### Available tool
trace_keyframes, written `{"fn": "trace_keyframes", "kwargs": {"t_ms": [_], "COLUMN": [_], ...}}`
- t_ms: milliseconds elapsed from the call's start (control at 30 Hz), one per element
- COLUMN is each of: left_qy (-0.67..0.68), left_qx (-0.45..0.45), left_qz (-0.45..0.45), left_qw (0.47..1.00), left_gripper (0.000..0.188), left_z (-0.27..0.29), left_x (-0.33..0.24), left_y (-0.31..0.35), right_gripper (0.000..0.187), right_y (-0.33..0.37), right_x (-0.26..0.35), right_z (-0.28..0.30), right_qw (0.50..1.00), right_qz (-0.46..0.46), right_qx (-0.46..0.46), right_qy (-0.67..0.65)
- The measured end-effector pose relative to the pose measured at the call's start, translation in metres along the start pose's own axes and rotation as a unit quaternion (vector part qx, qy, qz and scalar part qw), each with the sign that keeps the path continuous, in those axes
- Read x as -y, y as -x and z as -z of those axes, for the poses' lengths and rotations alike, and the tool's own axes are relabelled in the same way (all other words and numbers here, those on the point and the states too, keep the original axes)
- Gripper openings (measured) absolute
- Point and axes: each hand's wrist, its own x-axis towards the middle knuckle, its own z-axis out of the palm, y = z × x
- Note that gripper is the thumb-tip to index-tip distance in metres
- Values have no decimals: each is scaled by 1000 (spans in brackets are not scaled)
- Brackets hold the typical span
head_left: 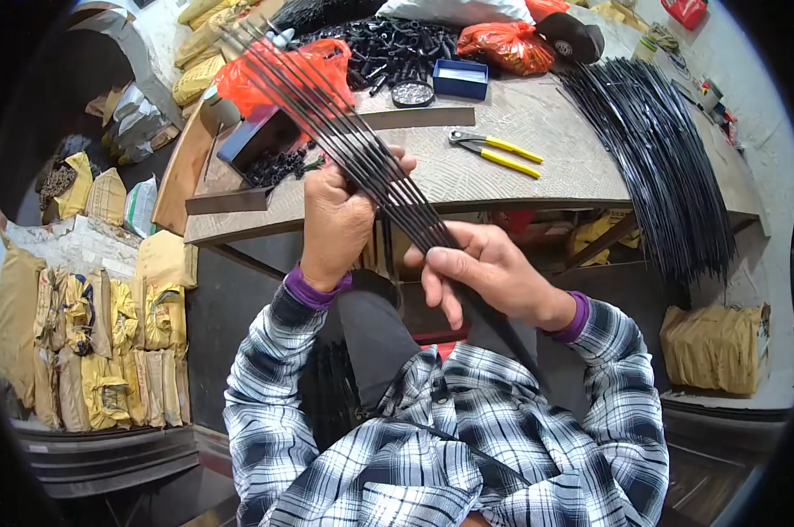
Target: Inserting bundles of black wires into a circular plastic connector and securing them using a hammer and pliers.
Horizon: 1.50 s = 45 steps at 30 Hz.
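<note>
A bundle of long thin black rods [405,202] slants between my hands, fanned apart at its far left end and gathered at the near end over my lap. My left hand [337,211] is closed around the rods near their middle, at the table's front edge. Lower on the bundle, my right hand [480,263] grips it with the thumb on top. Past the left hand, the rods pass over a red plastic bag [326,70] and a dark open box [265,140] of small black pieces.
Yellow-handled pliers [498,154] lie on the table [555,132]. Behind them are a blue box [460,79], a heap of black parts [384,53] and another red bag [506,48]. A large bundle of black rods [656,149] overhangs the right edge. Yellow sacks [111,334] stack at left.
</note>
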Motion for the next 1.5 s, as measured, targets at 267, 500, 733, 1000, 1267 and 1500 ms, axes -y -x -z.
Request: {"fn": "trace_keyframes", "kwargs": {"t_ms": [267, 500, 733, 1000, 1267, 1500], "left_qy": [-270, -753, -643, -571, -543, -566], "left_qx": [203, 47, 303, 331, 255, 288], "left_qz": [-53, -263, -105, -154, -188, -171], "left_qw": [940, 601, 695, 735, 777, 753], "left_gripper": [16, 42, 83, 94, 82, 56], "left_z": [15, 81, 99, 43, 40, 43], "left_x": [114, 187, 131, 136, 149, 141], "left_y": [-7, -210, -102, -42, -53, -59], "right_gripper": [18, 13, 16, 28, 31, 21], "right_y": [-9, -55, -70, -77, -62, -163], "right_x": [8, -123, -189, -225, -50, 68], "right_z": [34, 55, 95, 133, 137, 258], "right_qw": [989, 971, 972, 956, 835, 839], "right_qz": [113, 144, 112, 12, -45, 93], "right_qx": [-49, -152, -195, -58, 149, -166], "right_qy": [80, 111, 70, 286, 529, 510]}}
